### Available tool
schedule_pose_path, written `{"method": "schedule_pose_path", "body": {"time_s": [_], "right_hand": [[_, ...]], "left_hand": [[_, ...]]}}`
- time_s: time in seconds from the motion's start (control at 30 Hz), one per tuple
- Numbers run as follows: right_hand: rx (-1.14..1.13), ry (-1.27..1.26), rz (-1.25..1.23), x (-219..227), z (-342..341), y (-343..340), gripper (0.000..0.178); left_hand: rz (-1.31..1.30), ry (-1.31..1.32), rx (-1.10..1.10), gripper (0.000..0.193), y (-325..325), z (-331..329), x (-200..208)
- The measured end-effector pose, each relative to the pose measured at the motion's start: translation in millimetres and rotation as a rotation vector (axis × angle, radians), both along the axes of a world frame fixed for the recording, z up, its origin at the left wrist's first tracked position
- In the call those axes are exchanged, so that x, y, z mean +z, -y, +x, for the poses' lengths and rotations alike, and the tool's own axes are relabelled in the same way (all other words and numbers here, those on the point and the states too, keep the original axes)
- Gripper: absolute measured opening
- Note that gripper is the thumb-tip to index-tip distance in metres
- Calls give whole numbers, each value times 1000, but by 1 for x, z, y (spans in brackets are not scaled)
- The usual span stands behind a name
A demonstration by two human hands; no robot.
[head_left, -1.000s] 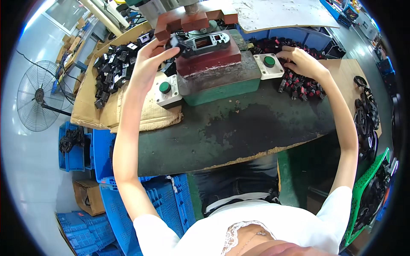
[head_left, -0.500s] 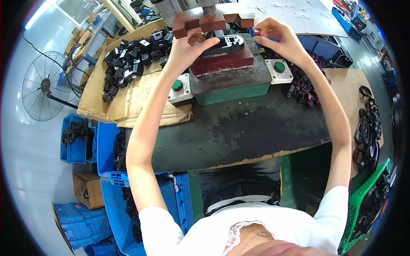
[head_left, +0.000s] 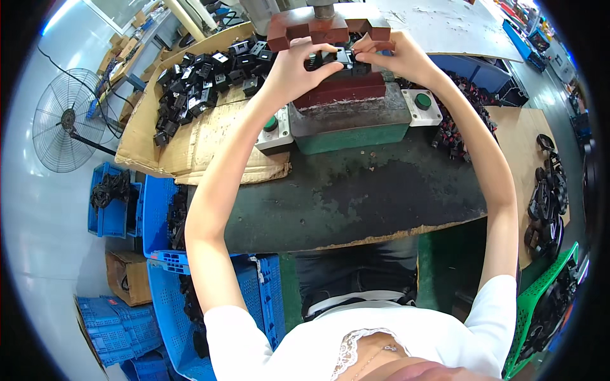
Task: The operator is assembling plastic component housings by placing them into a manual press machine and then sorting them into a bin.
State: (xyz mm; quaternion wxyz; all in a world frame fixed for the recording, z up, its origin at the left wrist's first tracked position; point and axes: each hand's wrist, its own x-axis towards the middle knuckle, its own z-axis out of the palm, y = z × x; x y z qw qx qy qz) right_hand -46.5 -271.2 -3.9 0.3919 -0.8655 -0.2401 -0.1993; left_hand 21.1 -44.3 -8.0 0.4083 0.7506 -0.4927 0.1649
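Black-and-silver part (head_left: 344, 56) sat over the dark red block (head_left: 340, 95), below the press head (head_left: 310, 32). Left hand (head_left: 297, 68) gripped it; right hand's (head_left: 401, 58) fingertips met beside it, contents indeterminable.

Bright indoors | pale glare on left wall (head_left: 44, 216) | shadow beneath workbench (head_left: 292, 216) | black fisheye rim, edges bowed

A pale, glossy wall (head_left: 51, 216) fills the left, with a window (head_left: 117, 13) at far left and a bright strip of light (head_left: 58, 16) beside it. Green floor (head_left: 435, 260) shows below the dark workbench (head_left: 356, 206) (its near edge is chipped).
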Motion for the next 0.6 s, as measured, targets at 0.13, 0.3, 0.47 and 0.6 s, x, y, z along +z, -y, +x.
{"method": "schedule_pose_path", "body": {"time_s": [0.13, 0.3, 0.47, 0.6], "right_hand": [[-12, 64, -74, 2, 1, -4, 19], [-79, 51, -127, 8, -9, -15, 16], [11, 232, -142, -3, 1, 0, 14], [9, 225, -182, -1, 1, 0, 16]], "left_hand": [[121, 172, -8, 32, -3, 8, -5], [157, 372, 71, 37, -21, 1, -8], [47, 120, 67, 34, -57, -23, 1], [150, 120, 115, 16, -83, -38, -9]]}}
